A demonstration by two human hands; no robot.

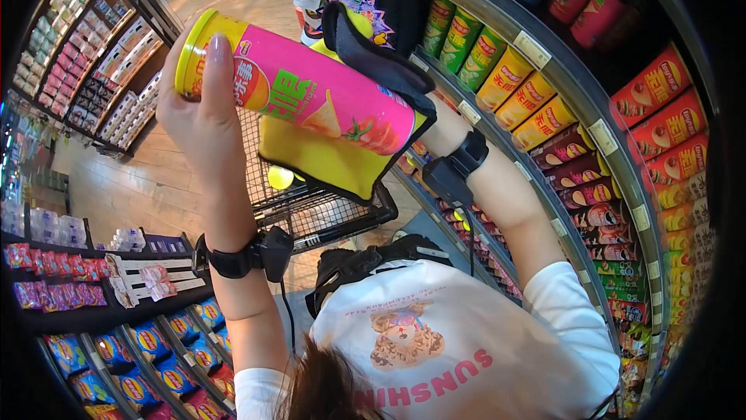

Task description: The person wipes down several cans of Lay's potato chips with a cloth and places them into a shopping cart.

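Note:
A pink cylindrical chip canister (350, 105) with a yellow lid is held up, tilted across the view. My left hand (203, 97) grips its lidded end, thumb along the near side. Beneath and around the other end lies a yellow cloth with black edging (318, 157), its dark grey flap (373, 51) folded up behind. My right wrist (444, 125) reaches behind that end; the hand appears to hold the cloth against the canister, though its fingers are hidden. Black bands with small boxes and cables circle both wrists.
A wire shopping cart (342, 214) stands below the canister. Chip-canister shelves (544, 101) curve close along the right. Bagged chips fill the lower-left racks (148, 354), and another stocked shelf (93, 55) stands at the far left beyond the wooden floor (148, 191).

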